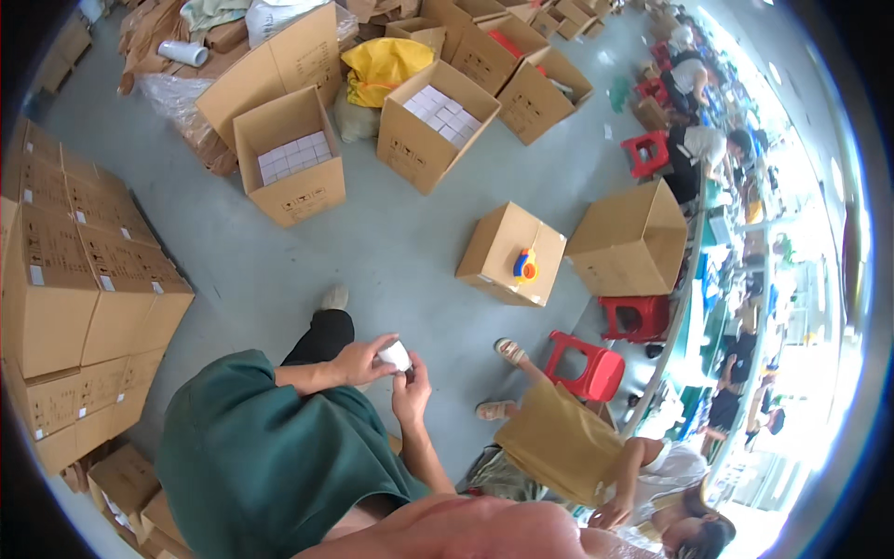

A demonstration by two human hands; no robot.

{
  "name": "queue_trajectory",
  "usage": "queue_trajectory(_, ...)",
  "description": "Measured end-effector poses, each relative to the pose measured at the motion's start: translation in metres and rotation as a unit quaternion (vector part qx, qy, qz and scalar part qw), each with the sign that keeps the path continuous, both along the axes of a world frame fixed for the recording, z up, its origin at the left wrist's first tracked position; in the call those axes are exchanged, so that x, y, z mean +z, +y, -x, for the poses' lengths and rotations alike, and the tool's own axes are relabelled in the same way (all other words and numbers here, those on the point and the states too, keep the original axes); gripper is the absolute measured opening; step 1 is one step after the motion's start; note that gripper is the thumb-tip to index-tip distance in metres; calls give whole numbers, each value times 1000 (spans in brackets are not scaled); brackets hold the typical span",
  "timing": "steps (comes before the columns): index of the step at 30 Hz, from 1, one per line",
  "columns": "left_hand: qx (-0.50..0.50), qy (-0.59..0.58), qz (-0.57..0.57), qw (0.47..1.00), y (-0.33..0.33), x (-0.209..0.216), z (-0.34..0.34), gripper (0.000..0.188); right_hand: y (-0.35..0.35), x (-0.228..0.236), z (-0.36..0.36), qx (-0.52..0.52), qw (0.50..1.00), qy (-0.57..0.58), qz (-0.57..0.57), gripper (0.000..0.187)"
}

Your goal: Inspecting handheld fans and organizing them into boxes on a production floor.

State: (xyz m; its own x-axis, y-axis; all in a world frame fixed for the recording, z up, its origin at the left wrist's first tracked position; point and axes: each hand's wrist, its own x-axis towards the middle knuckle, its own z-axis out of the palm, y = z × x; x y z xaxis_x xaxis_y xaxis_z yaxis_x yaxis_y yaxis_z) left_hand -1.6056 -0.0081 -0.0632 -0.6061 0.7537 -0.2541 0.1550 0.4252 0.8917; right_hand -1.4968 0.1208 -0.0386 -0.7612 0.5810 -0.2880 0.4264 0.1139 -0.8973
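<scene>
A small white box (395, 356) is between my two hands, in front of my dark green shirt. The fingers of my left hand (361, 362) are closed on its left side. From the right, my right hand (411, 384) pinches its lower edge, fingers curled. Ahead stand two open cartons packed with small white boxes: the left carton (296, 194) and the right carton (417, 154). A closed carton (507, 244) to the right carries a tape dispenser (527, 267) in blue, yellow and orange-red.
Stacked cartons (60, 270) line the left side. An open carton (619, 240) and red stools (585, 365) stand at right, beside a long workbench (694, 321) with several people. A person in a tan apron (559, 433) sits close on my right. A yellow bag (386, 67) lies among cartons ahead.
</scene>
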Motion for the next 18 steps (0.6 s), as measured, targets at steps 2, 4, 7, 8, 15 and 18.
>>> queue_trajectory(2, 44, -20, -32, 998, -3, 19, 33, 70, 5, 18, 38, 32, 999, 4, 30, 47)
queue_trajectory(4, 64, -35, -59, 996, -3, 23, 70, 69, 12, 26, 79, 51, 998, -16, 39, 50)
queue_trajectory(7, 56, -39, -78, 995, 7, 24, 137, 73, 23, 26, 138, 108, 993, 19, -50, 53)
queue_trajectory(8, 60, -50, -74, 994, 10, 23, 164, 73, 26, 26, 160, 112, 993, 7, -46, 53)
queue_trajectory(15, -19, -97, -60, 993, 32, 54, 296, 71, 46, 65, 281, 191, 944, 29, -267, 57)
queue_trajectory(18, -58, -121, -60, 989, 48, 72, 329, 71, 55, 79, 308, 197, 929, 39, -313, 57)
